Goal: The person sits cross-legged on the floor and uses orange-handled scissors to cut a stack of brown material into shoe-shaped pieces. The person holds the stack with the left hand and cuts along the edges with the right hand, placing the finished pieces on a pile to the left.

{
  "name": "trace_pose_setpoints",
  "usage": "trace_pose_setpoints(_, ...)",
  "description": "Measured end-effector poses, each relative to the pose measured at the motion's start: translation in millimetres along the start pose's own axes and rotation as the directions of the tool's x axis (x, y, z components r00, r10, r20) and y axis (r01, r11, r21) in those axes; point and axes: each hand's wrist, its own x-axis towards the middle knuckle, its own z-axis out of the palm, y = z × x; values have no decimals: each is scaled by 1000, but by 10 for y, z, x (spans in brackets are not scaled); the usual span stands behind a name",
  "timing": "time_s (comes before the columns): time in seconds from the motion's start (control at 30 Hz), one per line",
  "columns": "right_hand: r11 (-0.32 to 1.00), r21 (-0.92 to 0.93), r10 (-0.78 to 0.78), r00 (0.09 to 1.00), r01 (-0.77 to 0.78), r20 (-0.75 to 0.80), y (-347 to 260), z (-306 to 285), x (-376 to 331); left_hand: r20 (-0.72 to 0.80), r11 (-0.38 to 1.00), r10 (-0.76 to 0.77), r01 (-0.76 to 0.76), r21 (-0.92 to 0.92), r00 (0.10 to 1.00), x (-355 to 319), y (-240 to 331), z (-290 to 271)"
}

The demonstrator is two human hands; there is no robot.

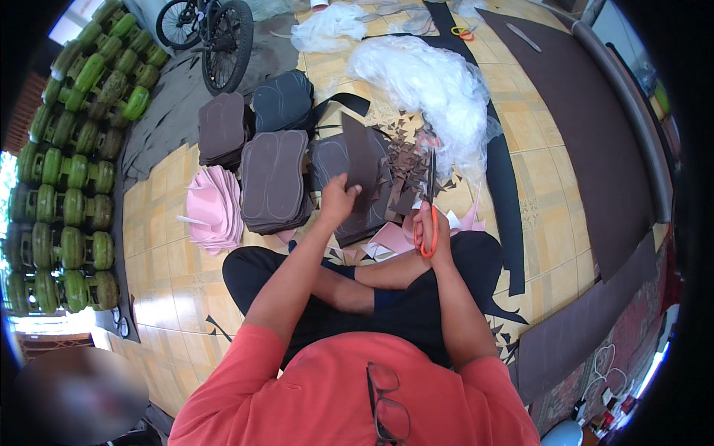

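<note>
My left hand (338, 201) pinches a dark brown sheet piece (358, 149), which is tilted up over a stack of brown sheets with pale outlines drawn on them (327, 160). In my right hand (439, 227) is a pair of scissors with orange handles (425, 245). Their dark blades point away from me, to the right of the sheet piece and apart from it. Small dark triangular offcuts (405, 165) lie heaped between the stack and the blades. Pink and white scraps (390, 236) lie in front of my crossed legs.
Left of my work stand more outlined brown stacks (274, 175), a dark blue-grey stack (282, 100) and a pink stack (213, 208). Clear plastic (424, 82) is bunched up ahead. A large brown sheet (587, 111) covers the right. Green gas cylinders (63, 212) and a bicycle (227, 48) stand left.
</note>
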Motion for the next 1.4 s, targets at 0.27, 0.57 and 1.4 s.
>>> trace_pose_setpoints(0.27,996,-81,-21,999,23,26,47,20,-19,65,373,-61,83,-924,996,-35,447,-573)
trace_pose_setpoints(0.57,971,-124,-182,971,202,158,-89,316,-269,-93,238,-65,-75,-968,994,-508,862,-654)
trace_pose_setpoints(1.4,960,-134,-209,949,245,237,-531,361,-515,-103,301,32,-108,-948,994,-617,970,-909)
